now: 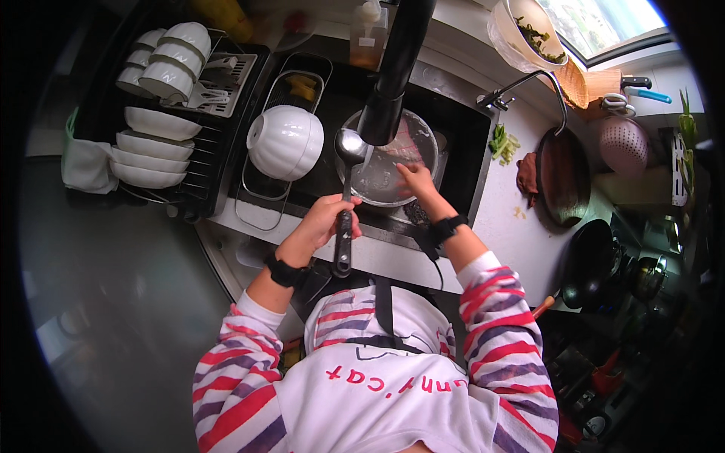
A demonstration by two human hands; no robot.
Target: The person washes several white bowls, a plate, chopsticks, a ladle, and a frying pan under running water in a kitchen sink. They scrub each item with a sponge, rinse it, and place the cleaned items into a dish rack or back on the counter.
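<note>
My left hand grips the black handle of a metal ladle, whose bowl is up beside the black faucet. Over the near right part of a large round metal basin in the sink is my right hand, slightly blurred, its fingers apart; nothing shows in it. A red-and-white checked cloth lies in the basin, partly behind the faucet. White bowls, stacked on their side, rest on a wire rack left of the basin. A yellow sponge or cloth sits behind them.
A dish rack with stacked bowls and plates stands left. Right of the sink are chopped greens, a brown cloth, a round wooden board and a thin curved tap. A black wok stands farther right.
</note>
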